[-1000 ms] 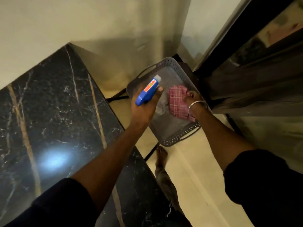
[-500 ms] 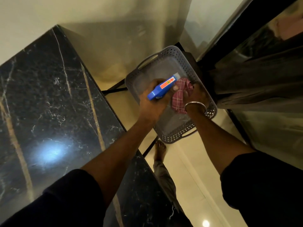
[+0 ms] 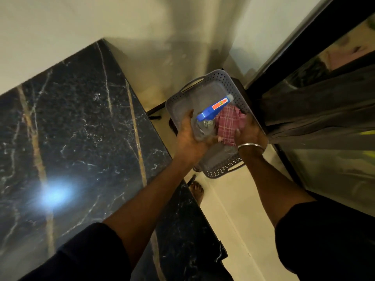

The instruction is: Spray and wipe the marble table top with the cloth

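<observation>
Head view: the left hand (image 3: 189, 138) is wrapped around the clear body of the spray bottle (image 3: 211, 112), with the bottle's blue head and orange label pointing away past the fingertips. Just to the right of it, nearly touching, the right hand (image 3: 250, 132) grips the pink checked cloth (image 3: 229, 123), its thumb pressed over the bunched fabric. A metal bangle (image 3: 251, 146) sits on that wrist. Both hands are held above a grey perforated basket (image 3: 223, 170), whose rim shows beyond the fingers and below the wrists. The black marble surface (image 3: 81, 128) lies to the left of the left hand and under its forearm, with a bright reflection on it. A dark curtain (image 3: 316, 110) hangs to the right of the right hand. A bare foot (image 3: 196, 189) shows on the floor below the basket.
</observation>
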The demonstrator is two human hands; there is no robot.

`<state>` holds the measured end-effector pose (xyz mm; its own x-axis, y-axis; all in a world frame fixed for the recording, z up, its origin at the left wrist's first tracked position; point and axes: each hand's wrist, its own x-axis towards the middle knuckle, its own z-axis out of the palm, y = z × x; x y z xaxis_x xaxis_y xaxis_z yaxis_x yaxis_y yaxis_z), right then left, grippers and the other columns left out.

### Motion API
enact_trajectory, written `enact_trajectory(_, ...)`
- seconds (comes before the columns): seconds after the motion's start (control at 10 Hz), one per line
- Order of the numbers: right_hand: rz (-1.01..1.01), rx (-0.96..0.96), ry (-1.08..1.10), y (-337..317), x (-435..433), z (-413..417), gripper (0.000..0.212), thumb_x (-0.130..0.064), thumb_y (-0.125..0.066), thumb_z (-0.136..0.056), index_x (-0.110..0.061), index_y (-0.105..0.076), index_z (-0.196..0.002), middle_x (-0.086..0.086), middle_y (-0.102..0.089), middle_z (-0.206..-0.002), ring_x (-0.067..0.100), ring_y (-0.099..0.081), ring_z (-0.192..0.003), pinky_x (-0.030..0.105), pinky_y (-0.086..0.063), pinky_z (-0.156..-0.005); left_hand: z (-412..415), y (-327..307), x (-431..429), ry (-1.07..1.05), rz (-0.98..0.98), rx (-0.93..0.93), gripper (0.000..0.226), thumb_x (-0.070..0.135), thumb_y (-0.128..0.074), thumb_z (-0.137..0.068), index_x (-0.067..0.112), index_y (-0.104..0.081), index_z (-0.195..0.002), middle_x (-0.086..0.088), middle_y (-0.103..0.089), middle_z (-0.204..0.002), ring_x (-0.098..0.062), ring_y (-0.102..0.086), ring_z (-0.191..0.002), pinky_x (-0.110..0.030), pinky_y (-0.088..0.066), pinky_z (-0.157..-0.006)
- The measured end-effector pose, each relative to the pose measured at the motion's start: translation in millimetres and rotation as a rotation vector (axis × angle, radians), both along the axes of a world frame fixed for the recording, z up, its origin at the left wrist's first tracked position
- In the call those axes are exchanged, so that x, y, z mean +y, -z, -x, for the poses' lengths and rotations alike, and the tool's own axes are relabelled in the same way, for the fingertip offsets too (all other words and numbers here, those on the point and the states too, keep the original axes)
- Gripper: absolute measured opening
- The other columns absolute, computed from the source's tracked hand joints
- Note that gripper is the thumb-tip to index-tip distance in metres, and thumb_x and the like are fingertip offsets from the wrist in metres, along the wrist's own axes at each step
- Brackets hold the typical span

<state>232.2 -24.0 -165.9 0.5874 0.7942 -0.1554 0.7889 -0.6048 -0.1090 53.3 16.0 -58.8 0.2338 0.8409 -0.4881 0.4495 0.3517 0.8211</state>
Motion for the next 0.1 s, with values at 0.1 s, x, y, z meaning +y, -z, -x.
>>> enact_trajectory(0.1, 0.015, 0.064, 0.022, -24.6, -10.1, 4.9, 0.041, -0.038, -0.060, -0.091, -0.011, -0.054, -0.121, 0.017, -0.066, -0.103, 0.038, -0.066, -0.091, 0.042, -0.052, -0.074, 13.3, -22.4, -6.6, 0.020, -0.070, -0.027, 0.102, 0.030, -0.085, -0.067, 0.023, -0.023, -0.147, 0.001, -0.036, -0.148, -0.002, -0.033, -0.124, -0.035, -0.040, -0.107)
